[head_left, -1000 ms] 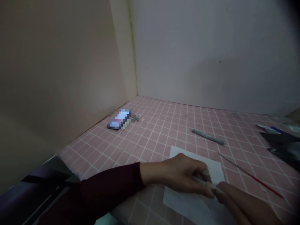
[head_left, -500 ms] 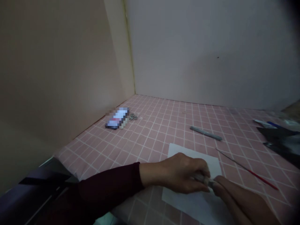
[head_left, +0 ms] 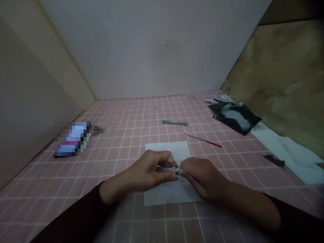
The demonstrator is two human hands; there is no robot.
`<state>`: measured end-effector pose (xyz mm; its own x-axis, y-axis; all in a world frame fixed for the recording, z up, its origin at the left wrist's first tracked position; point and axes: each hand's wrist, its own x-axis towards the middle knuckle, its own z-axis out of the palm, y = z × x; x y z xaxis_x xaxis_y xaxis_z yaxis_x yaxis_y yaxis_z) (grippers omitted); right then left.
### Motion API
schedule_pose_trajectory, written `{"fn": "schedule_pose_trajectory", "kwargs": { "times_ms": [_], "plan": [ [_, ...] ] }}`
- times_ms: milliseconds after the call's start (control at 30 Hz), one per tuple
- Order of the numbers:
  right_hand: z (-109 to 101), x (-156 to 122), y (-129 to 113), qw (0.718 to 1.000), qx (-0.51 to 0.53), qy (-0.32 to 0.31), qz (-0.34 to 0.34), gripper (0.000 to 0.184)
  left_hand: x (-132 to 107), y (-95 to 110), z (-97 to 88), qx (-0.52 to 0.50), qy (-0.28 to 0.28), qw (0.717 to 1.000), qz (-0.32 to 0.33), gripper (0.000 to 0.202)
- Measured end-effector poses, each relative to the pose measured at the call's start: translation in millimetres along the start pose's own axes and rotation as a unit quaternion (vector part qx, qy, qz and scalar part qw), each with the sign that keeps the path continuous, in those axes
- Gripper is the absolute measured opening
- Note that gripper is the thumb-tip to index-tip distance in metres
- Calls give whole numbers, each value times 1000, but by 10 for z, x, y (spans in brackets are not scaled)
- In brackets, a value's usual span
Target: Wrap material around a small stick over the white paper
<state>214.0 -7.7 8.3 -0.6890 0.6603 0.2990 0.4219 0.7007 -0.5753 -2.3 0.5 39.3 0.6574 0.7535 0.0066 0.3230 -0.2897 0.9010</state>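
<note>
Both hands meet over a white sheet of paper (head_left: 169, 193) on the pink tiled surface (head_left: 131, 141). My left hand (head_left: 149, 170) is closed around a small grey stick-like object (head_left: 165, 169), thumb on top. My right hand (head_left: 199, 175) pinches the other end of the same object, fingertips pressed together. What the object is stays too dim to name.
A grey pen-like stick (head_left: 175, 122) and a thin red-tipped rod (head_left: 204, 140) lie beyond the paper. A pixelated phone (head_left: 73, 139) with small metal bits (head_left: 96, 129) sits at the left. Black packet (head_left: 235, 116), white sheets (head_left: 288, 153) and a small dark piece (head_left: 273, 160) are at the right by a board.
The view has swung to the right, so the hands now sit in the middle. Both hands stay joined on the small grey object over the paper.
</note>
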Motion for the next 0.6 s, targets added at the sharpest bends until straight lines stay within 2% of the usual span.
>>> {"fn": "schedule_pose_trajectory", "kwargs": {
  "times_ms": [67, 100, 167, 200, 267, 300, 333, 400, 467, 533, 600],
  "plan": [
    [4, 0, -15, 999, -31, 23, -20, 29, 7, -7, 11, -29, -11, 999, -15, 16],
    [-7, 13, -23, 1000, -12, 23, 2, 29, 5, -11, 34, -7, 0, 1000, -13, 16],
    [-46, 58, -33, 992, 91, -1, 87, 32, -7, -25, 106, 118, 49, 992, 24, 14],
    [-68, 83, -30, 976, 169, -29, 136, 35, -16, -34, 147, 195, 78, 976, 62, 11],
    [-104, 122, -15, 921, 314, -95, 211, 40, -33, -53, 208, 316, 117, 931, 144, 6],
    [-111, 128, -7, 902, 349, -111, 227, 41, -36, -61, 219, 335, 127, 919, 162, 5],
    [-111, 124, -1, 901, 352, -109, 229, 41, -35, -64, 213, 334, 130, 919, 163, 4],
    [-86, 88, -3, 943, 267, -58, 189, 38, -19, -55, 158, 273, 106, 949, 114, 7],
    [-45, 35, -21, 986, 132, 2, 100, 32, 6, -28, 80, 172, 45, 983, 38, 11],
    [-16, -1, -39, 998, 45, 28, 29, 28, 25, 1, 33, 90, -8, 996, -7, 15],
    [-15, 5, -42, 998, 50, 30, 35, 29, 26, 10, 50, 90, -4, 996, -10, 15]
  ]
}}
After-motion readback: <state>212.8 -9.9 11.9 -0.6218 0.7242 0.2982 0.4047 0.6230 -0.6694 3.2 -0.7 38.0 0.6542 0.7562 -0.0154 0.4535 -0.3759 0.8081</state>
